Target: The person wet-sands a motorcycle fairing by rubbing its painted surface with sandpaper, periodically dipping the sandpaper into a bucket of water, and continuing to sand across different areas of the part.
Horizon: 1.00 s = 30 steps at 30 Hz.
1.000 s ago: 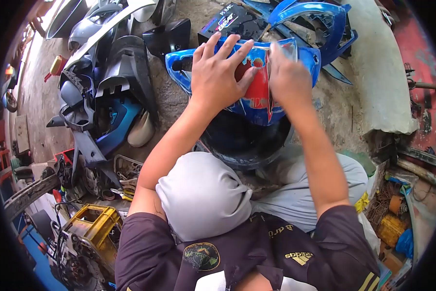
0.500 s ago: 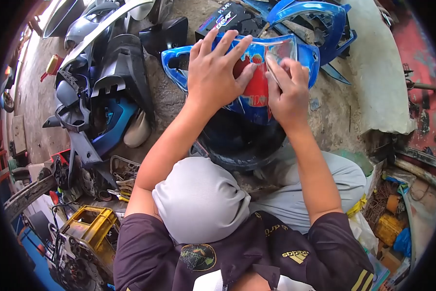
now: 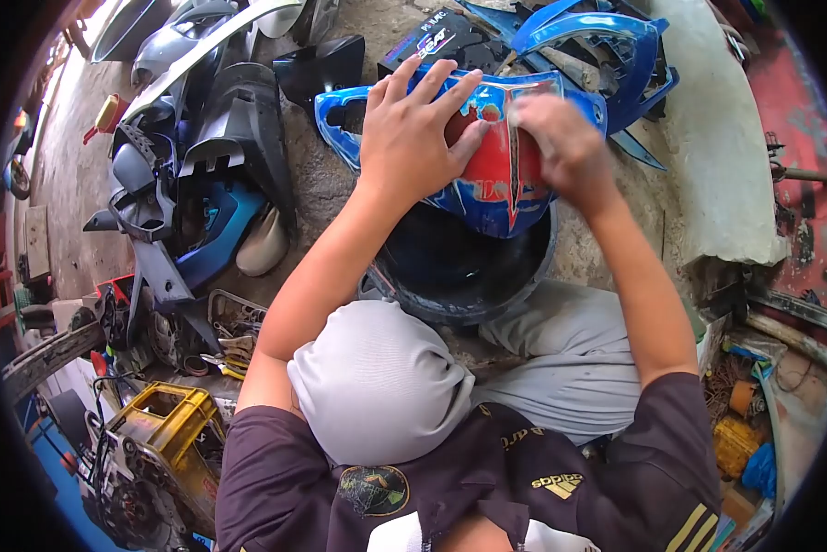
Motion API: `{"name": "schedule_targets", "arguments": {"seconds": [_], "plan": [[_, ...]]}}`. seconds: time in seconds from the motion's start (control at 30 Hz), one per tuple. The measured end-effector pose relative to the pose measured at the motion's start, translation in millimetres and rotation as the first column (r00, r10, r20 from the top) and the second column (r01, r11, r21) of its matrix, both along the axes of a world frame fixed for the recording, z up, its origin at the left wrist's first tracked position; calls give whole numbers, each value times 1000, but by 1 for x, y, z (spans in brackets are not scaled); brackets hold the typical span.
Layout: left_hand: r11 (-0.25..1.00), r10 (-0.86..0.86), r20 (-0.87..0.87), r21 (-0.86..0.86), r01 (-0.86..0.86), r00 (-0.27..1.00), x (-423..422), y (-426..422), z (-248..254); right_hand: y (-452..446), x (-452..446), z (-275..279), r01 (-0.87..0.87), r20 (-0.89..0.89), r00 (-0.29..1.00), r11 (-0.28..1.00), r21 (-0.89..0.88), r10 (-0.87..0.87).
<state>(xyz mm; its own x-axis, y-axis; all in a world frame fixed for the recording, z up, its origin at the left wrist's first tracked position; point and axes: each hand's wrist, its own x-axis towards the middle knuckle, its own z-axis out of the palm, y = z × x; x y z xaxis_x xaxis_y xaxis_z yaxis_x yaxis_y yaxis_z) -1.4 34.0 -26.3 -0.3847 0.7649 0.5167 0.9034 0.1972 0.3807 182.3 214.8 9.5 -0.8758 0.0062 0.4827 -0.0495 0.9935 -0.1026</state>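
Observation:
A blue and red motorcycle fairing panel (image 3: 504,198), its paint scuffed and worn through in patches, lies over a round black basin (image 3: 450,276) in front of my knees. My left hand (image 3: 412,138) rests on the panel's upper left part, fingers spread and pressing flat. On the right upper part of the same panel is my right hand (image 3: 565,147), curled with the fingers together and smeared by motion. Whatever may be under its fingertips is hidden. A dark groove runs down the panel's middle, between the two hands.
More blue fairing parts (image 3: 607,46) lie at the back right beside a black box (image 3: 446,41). Dark body panels (image 3: 234,129) are piled at the left. A yellow crate (image 3: 170,414) stands lower left; a pale concrete block (image 3: 722,147) is at the right.
My right hand has slid outward to the right across the panel and its elbow has swung out, uncovering more of the middle groove. My left hand stays spread in nearly the same place.

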Motion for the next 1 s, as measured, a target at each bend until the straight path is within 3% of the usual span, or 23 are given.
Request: {"name": "schedule_targets", "arguments": {"seconds": [0.17, 0.27, 0.4, 0.47, 0.57, 0.7, 0.8, 0.87, 1.0], "plan": [[1000, 10, -2, 13, -10, 1000, -2, 0, -1, -14, -7, 8, -71, 12, 997, 997, -4, 71], [1000, 0, -5, 11, 0, 1000, -1, -1, 0, 35, -1, -9, 92, -47, 994, 994, -52, -94], [1000, 10, 2, 6, -10, 1000, -1, 2, 0, -9, -8, 3, -102, 25, 994, 995, 6, 102], [1000, 8, -6, 7, -8, 1000, -2, 0, -1, 36, -7, -6, 88, -62, 994, 996, -18, -89], [1000, 13, -6, 10, -13, 1000, -3, 0, -3, -8, -14, 6, -96, -18, 995, 995, -1, 96], [1000, 8, -9, 6, -8, 1000, -2, 0, -2, 36, -11, -4, 15, -64, 998, 1000, -4, -15], [1000, 15, -10, 19, -15, 1000, -4, 1, -3, 1, -15, 1, -134, -55, 990, 988, -78, 130], [1000, 0, -12, 22, 0, 1000, -1, -1, -5, 32, -14, -4, -20, -77, 997, 999, -50, 16], [1000, 4, -14, 13, -4, 1000, -3, 0, -6, 18, -16, -3, -103, -41, 994, 994, -34, 101]]}}
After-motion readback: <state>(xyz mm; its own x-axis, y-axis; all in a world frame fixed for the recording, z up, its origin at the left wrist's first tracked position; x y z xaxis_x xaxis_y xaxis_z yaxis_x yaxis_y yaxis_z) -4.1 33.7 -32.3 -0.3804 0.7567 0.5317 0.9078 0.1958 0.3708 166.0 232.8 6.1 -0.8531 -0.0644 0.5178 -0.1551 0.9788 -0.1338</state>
